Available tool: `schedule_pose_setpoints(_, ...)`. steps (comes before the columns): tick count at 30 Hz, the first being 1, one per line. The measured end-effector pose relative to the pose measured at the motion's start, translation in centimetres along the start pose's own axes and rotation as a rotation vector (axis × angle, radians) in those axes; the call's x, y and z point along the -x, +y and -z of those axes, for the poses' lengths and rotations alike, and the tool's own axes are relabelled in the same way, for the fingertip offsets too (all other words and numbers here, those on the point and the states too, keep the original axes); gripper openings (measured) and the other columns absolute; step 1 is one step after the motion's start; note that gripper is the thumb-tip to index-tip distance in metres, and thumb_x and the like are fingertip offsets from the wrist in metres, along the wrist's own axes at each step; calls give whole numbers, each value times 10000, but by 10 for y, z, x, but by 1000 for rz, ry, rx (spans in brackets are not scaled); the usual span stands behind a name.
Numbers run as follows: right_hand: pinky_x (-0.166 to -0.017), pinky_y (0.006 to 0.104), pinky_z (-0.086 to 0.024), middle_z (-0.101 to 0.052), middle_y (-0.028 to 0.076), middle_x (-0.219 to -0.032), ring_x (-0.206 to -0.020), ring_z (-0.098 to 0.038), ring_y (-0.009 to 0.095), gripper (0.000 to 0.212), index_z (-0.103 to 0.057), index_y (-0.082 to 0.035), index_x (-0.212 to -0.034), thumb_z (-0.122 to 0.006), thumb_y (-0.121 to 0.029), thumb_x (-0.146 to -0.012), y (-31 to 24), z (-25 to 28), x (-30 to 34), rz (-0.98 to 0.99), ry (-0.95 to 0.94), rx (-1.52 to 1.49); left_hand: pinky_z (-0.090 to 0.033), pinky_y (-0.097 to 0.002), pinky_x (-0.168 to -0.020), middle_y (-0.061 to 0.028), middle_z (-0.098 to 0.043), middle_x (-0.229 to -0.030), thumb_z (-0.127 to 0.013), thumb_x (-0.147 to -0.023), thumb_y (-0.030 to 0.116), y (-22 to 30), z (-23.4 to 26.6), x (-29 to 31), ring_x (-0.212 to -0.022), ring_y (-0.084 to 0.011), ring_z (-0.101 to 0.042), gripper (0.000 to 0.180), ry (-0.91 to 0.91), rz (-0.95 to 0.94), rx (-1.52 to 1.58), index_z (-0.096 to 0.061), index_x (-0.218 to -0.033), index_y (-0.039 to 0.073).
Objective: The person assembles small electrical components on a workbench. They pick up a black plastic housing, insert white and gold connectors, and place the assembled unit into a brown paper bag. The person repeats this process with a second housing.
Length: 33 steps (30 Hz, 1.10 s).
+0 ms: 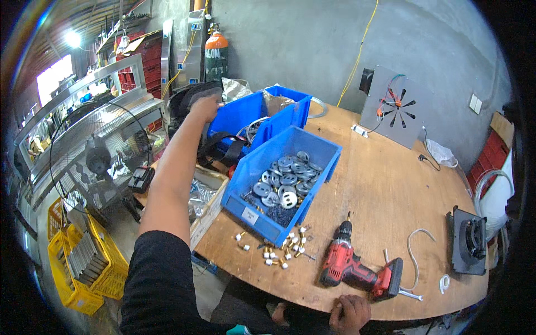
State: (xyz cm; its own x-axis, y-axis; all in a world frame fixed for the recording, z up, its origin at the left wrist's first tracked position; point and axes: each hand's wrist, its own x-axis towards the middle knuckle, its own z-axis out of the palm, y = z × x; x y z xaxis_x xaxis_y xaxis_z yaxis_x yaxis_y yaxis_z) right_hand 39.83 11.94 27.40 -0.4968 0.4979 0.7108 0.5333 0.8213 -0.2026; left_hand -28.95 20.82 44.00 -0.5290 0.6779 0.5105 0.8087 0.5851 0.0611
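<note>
Bin of blue plastic (237, 114) at the rear of the wooden tabletop (385, 190), behind a front bin (262, 153) of metal discs (287, 174): probably stiff, smooth-walled, moderately heavy when loaded, best taken by opposite rims. Left arm (174, 176) stretched far forward, elbow nearly straight; left hand (205, 109) by the left rim, opening and grip impossible to tell. Right hand (350, 314) half-curled near the cordless drill (357, 272), anything inside hidden.

Beside the left hand (206, 108) stands a blue plastic bin (237, 115); just beyond the right hand (350, 314) lies a red-and-black cordless drill (358, 273).
</note>
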Motion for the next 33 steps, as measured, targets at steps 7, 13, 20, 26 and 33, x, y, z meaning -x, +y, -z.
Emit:
schedule_pose_setpoints(7,-798,437,-536,-683,131,-867,-824,-666,314,99,-680,-27,-905,-668,-45,-808,-6,12,-10,-17,-85,-10,-471,-532,-945,-296,-567,-1246,-494,-996,388,-25,-26,-9,-1156,-447,-560,412,99,106,56,-520,-1189,24)
schedule_pose_setpoints(13,-740,420,-540,-679,152,-862,-792,-660,329,92,-678,-14,-914,-642,-70,-850,-5,12,-16,11,-104,-7,-471,-540,-910,-273,-648,-1062,-553,-960,351,-35,-33,-13,-1041,-462,-600,340,153,92,138,-571,-1079,33)
schedule_pose_setpoints(20,-736,430,-537,-680,156,-856,-775,-654,332,113,-676,-13,-929,-639,-64,-836,-4,9,-14,10,-76,-20,-473,-540,-895,-281,-664,-1041,-573,-930,307,-30,-27,-11,-1026,-465,-619,326,124,126,260,-603,-1103,32)
schedule_pose_setpoints(26,-735,428,-535,-681,153,-856,-774,-653,333,126,-680,-22,-938,-637,-70,-829,-4,9,-13,2,-82,-5,-476,-540,-885,-274,-664,-1036,-568,-940,331,-29,-24,-8,-1021,-465,-619,335,139,89,225,-600,-1106,42)
schedule_pose_setpoints(33,-714,426,-527,-676,147,-857,-774,-650,331,133,-677,-19,-939,-641,-71,-822,-3,10,-13,6,-85,-8,-492,-507,-904,-229,-681,-1069,-626,-894,249,-58,17,-15,-1045,-411,-637,273,133,160,-24,-671,-1082,55)
